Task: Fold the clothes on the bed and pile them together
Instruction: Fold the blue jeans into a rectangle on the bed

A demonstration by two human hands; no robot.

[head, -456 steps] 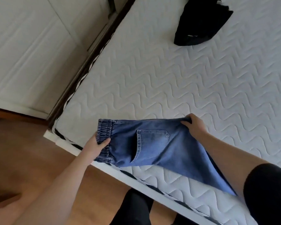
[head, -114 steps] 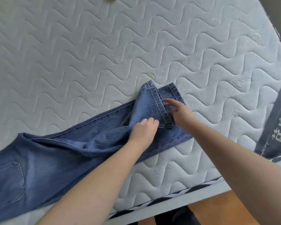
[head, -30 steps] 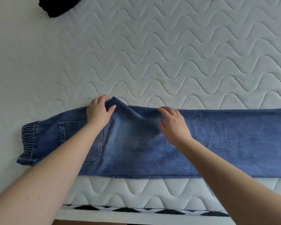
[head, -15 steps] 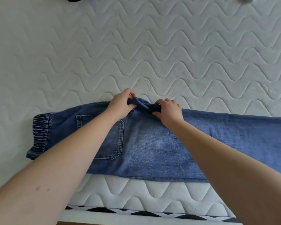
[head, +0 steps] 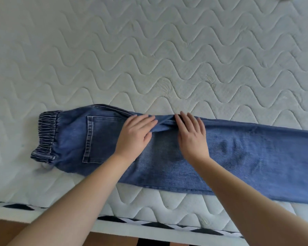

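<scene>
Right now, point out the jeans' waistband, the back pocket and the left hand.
waistband [head: 46,137]: head view, middle of the gathered elastic.
back pocket [head: 100,137]: head view, bare pocket face.
left hand [head: 134,135]: head view, back of the hand.

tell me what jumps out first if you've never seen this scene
A pair of blue jeans lies stretched across the near part of a white quilted mattress, its gathered waistband to the left. The left hand and the right hand lie flat on the denim near its far edge, close together at a small fold.
</scene>
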